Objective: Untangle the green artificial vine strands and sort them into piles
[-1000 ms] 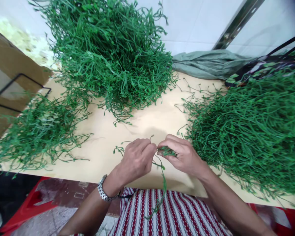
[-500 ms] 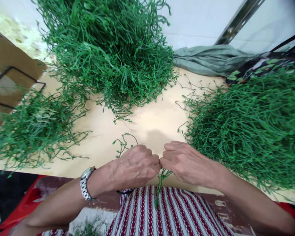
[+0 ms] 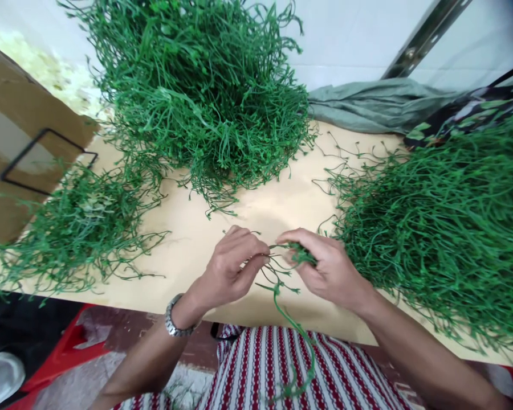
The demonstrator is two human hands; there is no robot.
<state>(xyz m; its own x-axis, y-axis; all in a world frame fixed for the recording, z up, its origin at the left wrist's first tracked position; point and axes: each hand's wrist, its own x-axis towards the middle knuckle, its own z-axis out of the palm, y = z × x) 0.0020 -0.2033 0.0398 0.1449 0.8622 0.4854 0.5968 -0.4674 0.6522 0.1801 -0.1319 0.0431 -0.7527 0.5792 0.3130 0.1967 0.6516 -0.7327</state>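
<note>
My left hand [image 3: 235, 265], with a metal watch at the wrist, pinches the ends of some thin green stems [image 3: 276, 267] between thumb and fingertips. Just to its right, my right hand [image 3: 331, 267] is curled around the budded part of the small green bunch [image 3: 301, 254]. Strands cross the gap between both hands, above the table's front edge. One longer green stem [image 3: 311, 356] droops below them in front of the striped cloth [image 3: 256, 370] on my lap; where its upper end is held, I cannot tell.
A tall heap of green stems [image 3: 205, 114] stands at the back, a smaller pile [image 3: 85, 228] lies left, and a wide pile [image 3: 444, 228] fills the right. Behind are grey-green cloth [image 3: 380, 105] and a metal upright [image 3: 410, 51]. A cardboard box [image 3: 8, 165] borders the left.
My hands were pressed together as fists; they have moved apart and slightly up, showing stems between them. The long stem now hangs lower and further right. The view has shifted a little.
</note>
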